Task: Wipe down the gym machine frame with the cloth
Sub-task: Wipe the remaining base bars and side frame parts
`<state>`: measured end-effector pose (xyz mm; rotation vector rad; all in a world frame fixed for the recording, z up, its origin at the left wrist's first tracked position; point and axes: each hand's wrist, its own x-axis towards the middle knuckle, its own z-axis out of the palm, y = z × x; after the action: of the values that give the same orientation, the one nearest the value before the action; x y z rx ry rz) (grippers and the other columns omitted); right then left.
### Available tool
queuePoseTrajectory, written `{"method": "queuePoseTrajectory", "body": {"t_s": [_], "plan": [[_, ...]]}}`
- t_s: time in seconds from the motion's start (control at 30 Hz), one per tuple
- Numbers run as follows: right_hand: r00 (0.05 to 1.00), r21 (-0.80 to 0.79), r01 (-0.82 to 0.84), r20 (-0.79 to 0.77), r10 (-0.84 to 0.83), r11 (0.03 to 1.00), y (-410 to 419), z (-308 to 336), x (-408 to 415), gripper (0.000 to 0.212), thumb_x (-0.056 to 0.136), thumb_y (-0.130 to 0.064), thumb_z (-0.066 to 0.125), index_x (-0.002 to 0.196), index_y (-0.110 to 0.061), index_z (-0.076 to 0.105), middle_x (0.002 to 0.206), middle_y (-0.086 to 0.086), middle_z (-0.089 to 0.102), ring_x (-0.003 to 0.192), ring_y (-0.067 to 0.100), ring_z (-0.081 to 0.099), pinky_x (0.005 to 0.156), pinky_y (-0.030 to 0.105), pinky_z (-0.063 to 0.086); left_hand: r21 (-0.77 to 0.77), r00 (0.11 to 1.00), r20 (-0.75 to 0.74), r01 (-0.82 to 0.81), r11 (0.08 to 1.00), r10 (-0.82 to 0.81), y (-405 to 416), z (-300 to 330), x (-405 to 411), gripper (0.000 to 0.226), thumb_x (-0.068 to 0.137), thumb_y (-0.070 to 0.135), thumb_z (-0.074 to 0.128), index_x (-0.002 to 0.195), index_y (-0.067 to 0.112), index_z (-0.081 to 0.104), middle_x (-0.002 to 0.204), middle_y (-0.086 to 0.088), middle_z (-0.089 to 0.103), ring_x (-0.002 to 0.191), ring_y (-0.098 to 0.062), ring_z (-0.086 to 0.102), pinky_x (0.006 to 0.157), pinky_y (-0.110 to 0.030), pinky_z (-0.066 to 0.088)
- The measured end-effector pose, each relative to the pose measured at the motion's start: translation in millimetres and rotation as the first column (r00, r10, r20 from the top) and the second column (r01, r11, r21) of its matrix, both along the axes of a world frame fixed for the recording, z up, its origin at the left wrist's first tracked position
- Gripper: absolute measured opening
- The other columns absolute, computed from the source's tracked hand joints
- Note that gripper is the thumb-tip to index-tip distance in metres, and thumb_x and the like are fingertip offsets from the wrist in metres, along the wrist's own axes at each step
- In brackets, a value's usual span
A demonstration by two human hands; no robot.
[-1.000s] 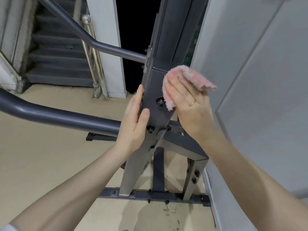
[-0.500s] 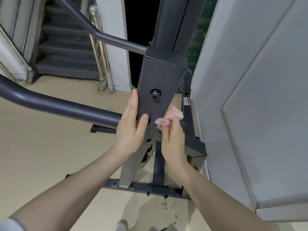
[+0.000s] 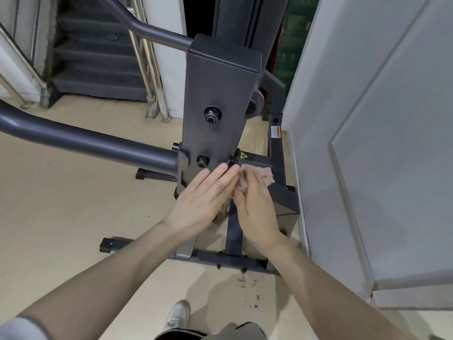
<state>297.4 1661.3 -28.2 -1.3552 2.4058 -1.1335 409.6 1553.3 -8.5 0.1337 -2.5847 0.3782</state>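
One pink cloth (image 3: pixel 257 176) is sitting bunched under the fingers of the right hand (image 3: pixel 255 209), which is gripping it and pressing it against the lower right side of the frame (image 3: pixel 220 94), just below a yellow warning sticker (image 3: pixel 244 157). The left hand (image 3: pixel 201 197) is lying flat with fingers straight and together, holding nothing, its fingertips resting on the front face of the frame's upright beside the lower bolt. Two bolts are showing on that face: an upper one (image 3: pixel 212 117) and a lower one (image 3: pixel 202 161). Two grey tubular bars are joining the upright from the left, one high (image 3: pixel 157 33) and one low (image 3: pixel 85 141). A second label, white and orange (image 3: pixel 275 132), is sitting on the thin rear post. The frame is standing on a beige floor (image 3: pixel 61 204), with dark specks (image 3: pixel 247 284) lying in front of its base. One shoe (image 3: pixel 177 315) is visible at the bottom edge. A staircase (image 3: pixel 98 57) is rising at the upper left, and a pale panelled door (image 3: pixel 380 143) is filling the right side
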Motion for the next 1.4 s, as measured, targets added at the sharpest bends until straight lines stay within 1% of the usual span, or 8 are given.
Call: {"method": "queuePoseTrajectory", "body": {"t_s": [0.1, 0.27, 0.43, 0.67, 0.83, 1.17, 1.33, 1.4], "plan": [[1.000, -0.022, 0.000, 0.000, 0.000, 1.000, -9, -2, -8, 0.056, 0.100, -0.042, 0.031, 0.143, -0.006, 0.037, 0.152, 0.007, 0.034, 0.143, 0.019, 0.021, 0.117, 0.032, 0.016, -0.103, 0.992, 0.062, -0.101, 0.990, 0.108, -1, -6, -7, 0.054, 0.080, -0.001, 0.034, 0.130, 0.000, 0.052, 0.142, -0.008, 0.046, 0.133, -0.027, 0.028, 0.114, -0.038, 0.010], [0.994, 0.030, 0.112, -0.008, -0.112, 0.993, 23, -20, -41, 0.007, 0.092, -0.008, 0.054, 0.099, -0.009, 0.053, 0.121, 0.007, 0.054, 0.133, 0.028, 0.039, 0.113, 0.036, 0.024, -0.165, 0.985, 0.094, -0.128, 0.978, 0.144, -4, -8, -8, 0.065, 0.064, -0.004, 0.065, 0.128, 0.000, 0.055, 0.143, -0.009, 0.046, 0.132, -0.029, 0.027, 0.111, -0.039, 0.018], [1.000, 0.044, 0.018, -0.013, -0.018, 0.999, 5, -8, -33, 0.055, 0.091, -0.011, 0.061, 0.141, -0.012, 0.035, 0.123, 0.009, 0.056, 0.109, 0.020, 0.057, 0.095, 0.032, 0.047, -0.167, 0.994, 0.083, -0.054, 0.985, 0.068, -8, -5, -9, 0.057, 0.065, 0.000, 0.063, 0.121, -0.004, 0.060, 0.141, -0.013, 0.048, 0.132, -0.032, 0.028, 0.112, -0.040, 0.018], [0.987, 0.200, -0.122, -0.079, 0.140, 0.972, -5, -2, -20, 0.080, 0.097, -0.040, 0.045, 0.150, -0.020, -0.011, 0.160, 0.001, 0.000, 0.143, 0.004, -0.009, 0.119, 0.031, -0.006, -0.216, 0.986, 0.115, 0.141, 0.966, -0.118, -28, 1, -8, 0.038, 0.089, 0.004, 0.039, 0.117, -0.004, 0.062, 0.137, -0.015, 0.051, 0.132, -0.032, 0.033, 0.110, -0.040, 0.029], [0.997, 0.167, -0.036, -0.065, 0.047, 0.985, -5, 4, -23, 0.053, 0.102, -0.032, 0.033, 0.147, -0.005, 0.024, 0.153, 0.000, 0.024, 0.146, 0.017, 0.011, 0.120, 0.035, 0.007, -0.330, 0.978, 0.174, 0.167, 0.929, -0.114, -33, -6, -9, 0.034, 0.092, 0.002, 0.039, 0.121, -0.007, 0.056, 0.141, -0.016, 0.047, 0.134, -0.032, 0.038, 0.109, -0.041, 0.037], [0.974, 0.149, 0.153, -0.190, -0.123, 0.977, 15, -21, -27, 0.064, 0.093, -0.016, 0.059, 0.147, -0.006, 0.027, 0.153, 0.008, 0.030, 0.143, 0.020, 0.023, 0.114, 0.019, -0.001, -0.282, 0.994, 0.032, 0.110, 0.953, -0.106, -34, -12, -11, 0.049, 0.086, 0.008, 0.032, 0.130, 0.001, 0.054, 0.142, -0.009, 0.048, 0.134, -0.032, 0.025, 0.104, -0.037, 0.025], [0.970, 0.166, 0.216, -0.145, -0.193, 0.962, 4, -12, -32, 0.028, 0.087, 0.002, 0.058, 0.114, 0.006, 0.055, 0.116, 0.022, 0.055, 0.111, 0.035, 0.053, 0.101, 0.042, 0.040, -0.275, 0.995, 0.091, 0.055, 0.960, -0.031, -27, -15, -10, 0.056, 0.082, 0.013, 0.035, 0.136, -0.001, 0.045, 0.146, -0.011, 0.041, 0.138, -0.037, 0.012, 0.114, -0.043, 0.010], [0.973, 0.158, 0.129, -0.210, -0.095, 0.979, -10, -6, -26, 0.039, 0.089, -0.001, 0.058, 0.127, 0.003, 0.049, 0.130, 0.019, 0.052, 0.124, 0.031, 0.047, 0.108, 0.039, 0.035, -0.245, 0.995, 0.098, 0.037, 0.969, -0.013, -22, -15, -10, 0.059, 0.080, 0.016, 0.041, 0.136, -0.002, 0.043, 0.148, -0.014, 0.035, 0.137, -0.038, 0.015, 0.116, -0.043, 0.005]]}}
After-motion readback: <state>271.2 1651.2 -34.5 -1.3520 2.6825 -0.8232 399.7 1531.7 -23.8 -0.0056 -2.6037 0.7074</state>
